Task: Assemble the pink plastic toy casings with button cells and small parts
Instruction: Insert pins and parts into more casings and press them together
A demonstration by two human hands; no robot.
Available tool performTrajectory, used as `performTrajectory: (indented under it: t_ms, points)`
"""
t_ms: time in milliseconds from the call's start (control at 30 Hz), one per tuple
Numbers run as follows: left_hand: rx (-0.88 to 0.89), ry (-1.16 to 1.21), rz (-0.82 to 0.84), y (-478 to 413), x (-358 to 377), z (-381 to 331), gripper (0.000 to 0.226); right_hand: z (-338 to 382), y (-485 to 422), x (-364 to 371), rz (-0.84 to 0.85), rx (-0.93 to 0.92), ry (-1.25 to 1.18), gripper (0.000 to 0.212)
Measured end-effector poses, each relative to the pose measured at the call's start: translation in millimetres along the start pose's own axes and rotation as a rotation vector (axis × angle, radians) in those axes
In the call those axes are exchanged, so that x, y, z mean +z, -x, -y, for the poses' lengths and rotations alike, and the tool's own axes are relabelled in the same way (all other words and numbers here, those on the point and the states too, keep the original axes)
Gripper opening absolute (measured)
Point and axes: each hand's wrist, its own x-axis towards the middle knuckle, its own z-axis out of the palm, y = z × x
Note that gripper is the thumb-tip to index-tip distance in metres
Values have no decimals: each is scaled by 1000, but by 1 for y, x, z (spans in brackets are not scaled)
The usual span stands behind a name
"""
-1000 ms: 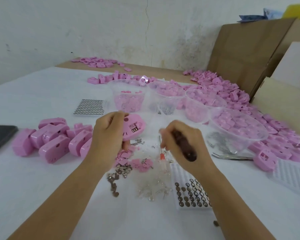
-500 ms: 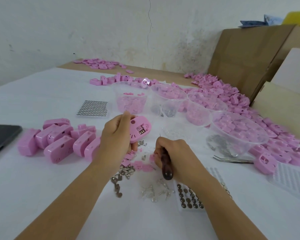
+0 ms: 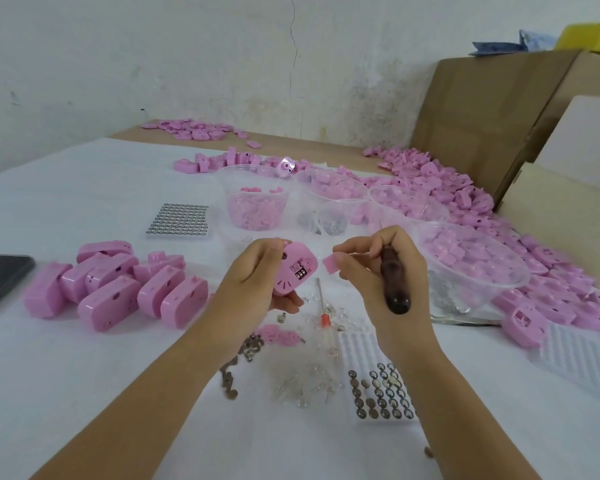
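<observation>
Now left hand (image 3: pixel 253 276): casing (image 3: pixel 299 269); right hand (image 3: pixel 371 271): perhaps lid (image 3: pixel 330 265).

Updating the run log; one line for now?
left hand: holds casing | right hand: pinches pink piece, grips tool | piece off casing

Left grip (image 3: pixel 257 275), right grip (image 3: pixel 374 271) and both forearms (image 3: pixel 146 410) are bare.

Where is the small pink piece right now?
Head view, centre: the small pink piece is pinched in the right hand, just right of the pink casing held by the left hand.
</observation>
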Motion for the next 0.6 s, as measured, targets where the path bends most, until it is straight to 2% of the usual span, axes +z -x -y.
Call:
performTrajectory:
  t_ms: [167, 233, 500, 600]
  points:
    - [-78, 85, 108, -1, 0, 2, 23, 2, 3, 4, 37, 16, -50, 31]
    - [-81, 53, 142, -1, 0, 2, 30, 2, 5, 6, 56, 23, -29, 32]
    - [-23, -13, 153, 4, 3, -2, 51, -3, 6, 9, -11, -22, 141, 37]
    - [-8, -1, 129, 6, 4, -3, 45, -6, 8, 12, -16, -105, 325, 36]
